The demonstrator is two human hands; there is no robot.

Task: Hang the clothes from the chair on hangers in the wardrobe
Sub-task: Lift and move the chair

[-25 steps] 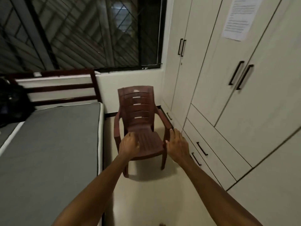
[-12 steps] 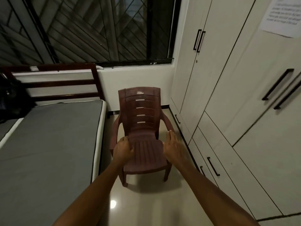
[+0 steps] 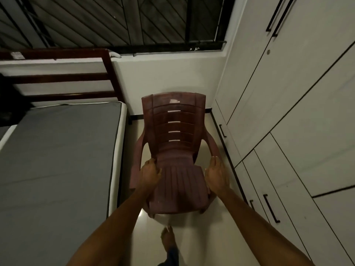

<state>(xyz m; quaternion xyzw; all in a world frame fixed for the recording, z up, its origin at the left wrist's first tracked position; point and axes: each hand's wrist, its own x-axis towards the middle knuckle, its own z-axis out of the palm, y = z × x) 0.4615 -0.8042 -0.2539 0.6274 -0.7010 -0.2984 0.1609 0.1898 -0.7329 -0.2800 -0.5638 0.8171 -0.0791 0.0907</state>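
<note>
A brown plastic chair (image 3: 176, 181) stands on the floor between the bed and the wardrobe (image 3: 299, 104). Its seat and back are bare, and no clothes or hangers are in view. My left hand (image 3: 150, 173) sits on the front of the chair's left armrest, fingers curled over its inner side. My right hand (image 3: 217, 175) lies along the right armrest with its fingers straight. All the wardrobe's doors and drawers are closed.
A bed with a grey mattress (image 3: 57, 160) and a dark wooden headboard (image 3: 57, 79) fills the left. A barred window (image 3: 115, 22) spans the back wall. My bare foot (image 3: 168, 237) stands on the glossy floor just in front of the chair.
I have stepped closer and now look down more steeply on the chair. Both hands have come from in front of the chair onto its armrests.
</note>
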